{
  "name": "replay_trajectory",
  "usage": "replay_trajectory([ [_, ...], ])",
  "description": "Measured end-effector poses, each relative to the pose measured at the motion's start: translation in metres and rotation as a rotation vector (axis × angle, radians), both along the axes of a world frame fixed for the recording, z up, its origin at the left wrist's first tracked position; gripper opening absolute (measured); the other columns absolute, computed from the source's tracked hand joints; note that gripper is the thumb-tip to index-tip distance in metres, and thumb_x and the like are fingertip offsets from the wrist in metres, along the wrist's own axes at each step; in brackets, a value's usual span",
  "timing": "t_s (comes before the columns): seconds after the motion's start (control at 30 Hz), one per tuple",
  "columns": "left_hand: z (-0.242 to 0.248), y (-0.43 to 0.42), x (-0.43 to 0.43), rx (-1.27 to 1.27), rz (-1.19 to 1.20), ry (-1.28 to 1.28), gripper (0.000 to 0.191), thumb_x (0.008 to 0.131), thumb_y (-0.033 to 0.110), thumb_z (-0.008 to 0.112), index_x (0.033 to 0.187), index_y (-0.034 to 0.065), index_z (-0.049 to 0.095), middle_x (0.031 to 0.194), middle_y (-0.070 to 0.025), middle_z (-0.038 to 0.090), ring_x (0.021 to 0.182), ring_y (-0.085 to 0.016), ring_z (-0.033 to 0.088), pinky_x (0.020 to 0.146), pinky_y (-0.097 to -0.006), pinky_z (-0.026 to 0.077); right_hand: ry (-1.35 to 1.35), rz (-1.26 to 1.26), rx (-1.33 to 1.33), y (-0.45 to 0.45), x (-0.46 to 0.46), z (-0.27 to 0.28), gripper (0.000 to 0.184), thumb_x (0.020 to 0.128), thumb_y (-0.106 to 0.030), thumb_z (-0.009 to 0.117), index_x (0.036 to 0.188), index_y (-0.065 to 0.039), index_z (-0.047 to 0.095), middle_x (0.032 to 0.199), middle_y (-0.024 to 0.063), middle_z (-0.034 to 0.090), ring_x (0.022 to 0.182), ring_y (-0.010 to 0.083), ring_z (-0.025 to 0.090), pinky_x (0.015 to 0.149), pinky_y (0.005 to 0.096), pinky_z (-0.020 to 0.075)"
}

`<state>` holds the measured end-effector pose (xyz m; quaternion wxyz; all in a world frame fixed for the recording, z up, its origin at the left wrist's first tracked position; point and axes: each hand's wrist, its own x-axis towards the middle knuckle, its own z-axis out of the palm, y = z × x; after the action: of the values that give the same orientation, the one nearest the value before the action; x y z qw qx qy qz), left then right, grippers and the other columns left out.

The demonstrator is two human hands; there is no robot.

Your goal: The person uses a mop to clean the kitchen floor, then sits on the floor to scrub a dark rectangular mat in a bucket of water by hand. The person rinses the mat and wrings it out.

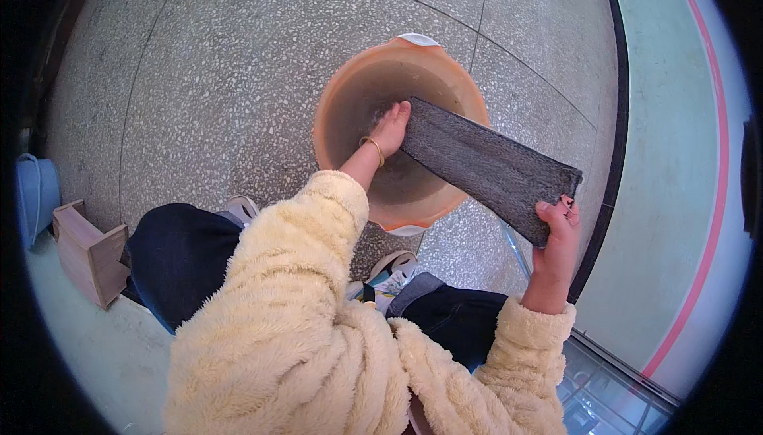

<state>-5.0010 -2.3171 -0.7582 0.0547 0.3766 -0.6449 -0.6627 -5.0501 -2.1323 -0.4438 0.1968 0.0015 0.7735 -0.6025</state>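
Note:
A long dark grey fabric pad point(486, 164), which looks like a flat mop pad, stretches slantwise over the right side of an orange plastic basin point(474, 92). Cloudy brownish water point(411, 80) stands in the basin. My right hand point(557, 223) grips the pad's outer end, thumb on top, beyond the basin's rim. At the other end, my left hand point(390, 128) is over the water with its thumb along the pad's short edge. Its fingers are blurred, and whether they clasp the fabric is unclear. A gold-coloured bracelet point(380, 150) circles the left wrist.
Speckled terrazzo floor point(238, 77) surrounds the basin. Left of my knee stand a small wooden stool point(98, 253) and a light blue bucket point(39, 196). A thin pale rod point(515, 247) lies below the pad. A dark strip point(620, 107) borders pale green flooring point(661, 137) with a red line.

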Motion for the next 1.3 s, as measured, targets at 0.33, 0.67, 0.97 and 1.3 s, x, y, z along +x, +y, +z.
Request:
replay_trajectory([
  [0.33,0.015,0.023,-0.011,0.11,0.543,0.08,0.033,0.091,0.021,0.054,0.114,-0.0016,0.061,0.112,-0.0145,0.065,0.102,-0.024,0.06,0.093,-0.0334,0.043,-0.007,0.006,0.033,0.021,-0.026,-0.013,0.024,0.074,-0.002,0.063,0.095,-0.007,0.052,0.089,0.0026,0.058,0.08,0.0138,0.057,0.075,0.0276,0.0471],
  [0.67,0.104,0.092,-0.012,-0.251,0.124,0.266,0.056,0.099,0.042,0.037,0.143,0.0065,0.033,0.151,-0.0135,0.028,0.141,-0.028,0.022,0.113,-0.051,0.008,0.052,0.011,-0.011,0.014,-0.018,0.001,0.028,0.073,-0.001,0.058,0.101,-0.002,0.056,0.092,0.0053,0.062,0.08,0.0165,0.06,0.075,0.029,0.0487],
  [0.97,0.069,0.028,-0.006,0.0,0.045,0.079,0.109,0.071,0.072,0.061,0.142,-0.0014,0.024,0.142,-0.0263,0.031,0.133,-0.034,0.033,0.109,-0.0404,0.028,0.103,0.038,-0.027,0.014,-0.002,0.022,0.033,0.07,-0.001,0.057,0.103,-0.001,0.056,0.092,0.0044,0.06,0.082,0.0159,0.058,0.077,0.0288,0.048],
  [1.3,0.049,0.011,-0.006,0.035,0.127,0.006,0.088,0.074,0.075,0.055,0.114,-0.0038,0.053,0.108,-0.027,0.061,0.106,-0.038,0.058,0.09,-0.042,0.044,0.117,0.039,0.033,0.02,-0.006,0.026,0.032,0.07,-0.003,0.058,0.102,-0.002,0.056,0.091,0.0036,0.061,0.081,0.0143,0.057,0.077,0.0256,0.0463],
])
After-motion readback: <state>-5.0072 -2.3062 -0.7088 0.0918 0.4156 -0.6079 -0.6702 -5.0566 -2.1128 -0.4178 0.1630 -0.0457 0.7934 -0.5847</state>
